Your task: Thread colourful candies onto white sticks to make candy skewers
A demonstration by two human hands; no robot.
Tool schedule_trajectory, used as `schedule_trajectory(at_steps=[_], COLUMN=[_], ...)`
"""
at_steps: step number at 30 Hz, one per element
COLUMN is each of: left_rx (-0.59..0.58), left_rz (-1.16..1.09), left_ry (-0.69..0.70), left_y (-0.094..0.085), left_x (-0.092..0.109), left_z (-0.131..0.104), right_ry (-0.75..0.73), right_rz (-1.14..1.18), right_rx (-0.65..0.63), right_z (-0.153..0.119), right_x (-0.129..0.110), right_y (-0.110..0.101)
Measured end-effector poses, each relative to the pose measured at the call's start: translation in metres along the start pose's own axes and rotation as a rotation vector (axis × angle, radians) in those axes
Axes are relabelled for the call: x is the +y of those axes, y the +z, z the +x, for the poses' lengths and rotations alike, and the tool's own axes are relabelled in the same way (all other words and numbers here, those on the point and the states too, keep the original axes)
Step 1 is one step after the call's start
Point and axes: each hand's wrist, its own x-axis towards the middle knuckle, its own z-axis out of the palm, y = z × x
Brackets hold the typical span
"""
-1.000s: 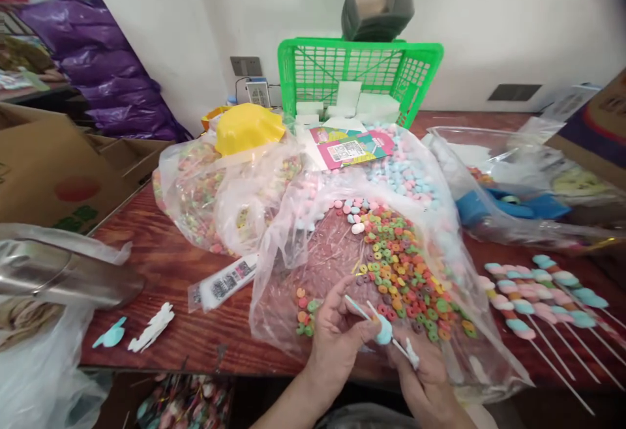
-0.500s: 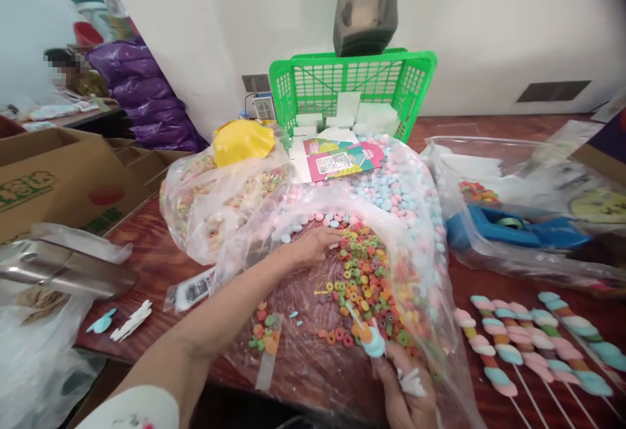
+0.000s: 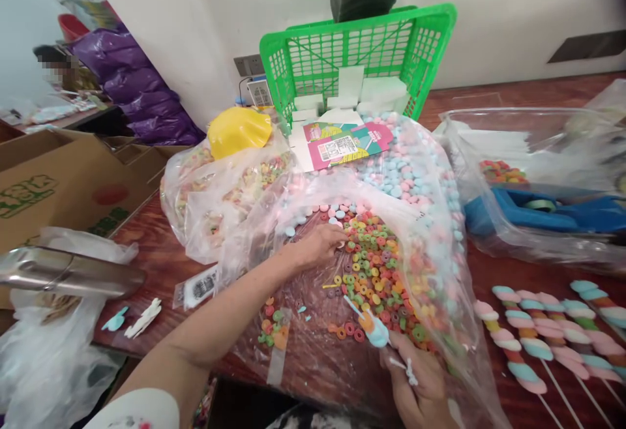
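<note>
My left hand (image 3: 320,248) reaches to the left edge of a heap of colourful ring candies (image 3: 374,272), its fingers drawn together. A pale bit shows at the fingertips, too small to name. Just beyond them lie pink and blue marshmallows (image 3: 391,184) inside a clear plastic bag. At the near side of the heap, my right hand (image 3: 418,380) grips a candy skewer (image 3: 376,331). On its thin stick are a light blue marshmallow and an orange ring, and the bare tip points up and left. A small white knotted piece (image 3: 408,370) shows by the right fingers.
Finished-looking marshmallow skewers (image 3: 533,331) lie at the right. Behind them stands a clear bin (image 3: 489,119) with a blue tape dispenser (image 3: 538,210). A green basket (image 3: 352,44) stands at the back. A steel flask (image 3: 73,272) and cardboard box (image 3: 59,181) are at left.
The camera view has shifted, so the back of the table sits higher. My right hand has turned slightly with the skewer. My left hand stays at the heap's left edge, fingers together.
</note>
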Motion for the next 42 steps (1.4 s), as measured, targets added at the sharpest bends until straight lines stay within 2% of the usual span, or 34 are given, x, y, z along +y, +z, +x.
schedule_trajectory(at_steps=[4, 12, 16, 18, 22, 23, 26, 29, 35, 38, 42], left_rx=[0.012, 0.151, 0.236, 0.313, 0.441, 0.471, 0.608, 0.736, 0.900, 0.949, 0.970], left_rz=[0.041, -0.098, -0.175, -0.368, -1.180, -1.321, -1.524, -1.577, -1.548, -1.397, -1.052], left_ry=[-0.067, -0.151, -0.213, -0.303, -0.568, -0.611, -0.697, -0.719, -0.694, -0.648, -0.545], left_y=[0.004, 0.011, 0.005, -0.001, -0.011, -0.012, -0.013, -0.013, -0.002, 0.009, 0.018], left_x=[0.005, 0.011, 0.024, 0.039, 0.079, 0.088, 0.110, 0.123, 0.138, 0.143, 0.150], left_z=[-0.007, -0.018, -0.021, -0.026, -0.044, -0.049, -0.064, -0.077, -0.103, -0.110, -0.110], right_ry=[0.107, 0.138, 0.141, 0.130, 0.112, 0.104, 0.001, -0.110, -0.114, -0.100, -0.065], right_rz=[-0.031, 0.002, 0.005, 0.008, 0.012, 0.008, -0.057, -0.122, -0.114, -0.104, -0.093], right_rx=[0.017, 0.032, 0.005, -0.005, 0.025, 0.027, 0.025, 0.033, 0.005, 0.018, 0.001], right_z=[-0.009, -0.006, -0.003, -0.003, -0.002, -0.002, -0.001, -0.001, -0.005, -0.010, -0.019], right_x=[0.003, 0.005, 0.005, 0.004, 0.002, 0.001, -0.001, -0.007, -0.030, -0.042, -0.053], right_y=[0.003, 0.008, 0.009, 0.008, 0.008, 0.008, 0.007, 0.008, 0.016, 0.015, 0.005])
